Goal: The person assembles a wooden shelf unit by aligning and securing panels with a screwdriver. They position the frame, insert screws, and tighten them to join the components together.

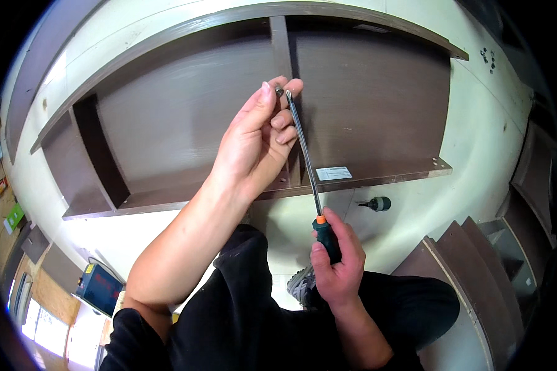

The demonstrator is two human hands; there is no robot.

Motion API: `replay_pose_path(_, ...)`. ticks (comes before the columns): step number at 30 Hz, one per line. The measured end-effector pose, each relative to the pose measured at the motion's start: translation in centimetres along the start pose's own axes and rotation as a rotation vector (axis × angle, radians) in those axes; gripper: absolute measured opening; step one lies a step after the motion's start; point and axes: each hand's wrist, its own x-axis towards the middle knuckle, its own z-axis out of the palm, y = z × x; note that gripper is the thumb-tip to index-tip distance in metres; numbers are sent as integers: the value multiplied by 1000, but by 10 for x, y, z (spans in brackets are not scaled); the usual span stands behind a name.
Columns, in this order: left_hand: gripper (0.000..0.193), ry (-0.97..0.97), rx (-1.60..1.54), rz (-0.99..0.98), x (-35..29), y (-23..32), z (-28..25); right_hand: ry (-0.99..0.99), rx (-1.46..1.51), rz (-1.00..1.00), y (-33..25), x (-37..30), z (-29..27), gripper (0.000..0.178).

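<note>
My left hand [257, 123] is raised over the brown cabinet frame, pinching a small round metal fastener [279, 91] between thumb and fingertips. In my right hand [340, 260] is a long screwdriver [304, 148] with a dark green handle and an orange collar. Its shaft slants up and to the left, and its tip is close beside the fastener; whether they touch I cannot tell. Beneath both hands lies the brown cabinet frame [192, 102], with an upright divider [281, 46] near its middle and a white label [333, 173] by its near edge.
A short stubby screwdriver [376, 203] lies on the pale floor near the frame. Several small metal pieces [487, 59] are scattered at the far right. Brown panels [470, 278] lean together at the lower right. A blue box [99, 287] stands at the lower left.
</note>
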Motion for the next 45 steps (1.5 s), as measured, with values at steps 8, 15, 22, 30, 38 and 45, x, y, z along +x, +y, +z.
replay_pose_path(8,26,113,310,99,9,18,-13,5,-115,-57,-11,4,27,49)
replay_pose_path(15,25,124,554,49,41,35,-27,14,-93,-55,-6,27,31,53)
replay_pose_path(22,28,123,504,57,65,52,-13,70,312,153,-8,37,58,50)
replay_pose_path(30,27,230,413,54,95,52,-6,142,585,506,-38,57,84,46)
replay_pose_path(38,22,236,463,110,93,56,8,58,548,341,-24,56,98,48)
replay_pose_path(45,21,149,447,50,96,63,-1,104,851,522,-19,56,97,41)
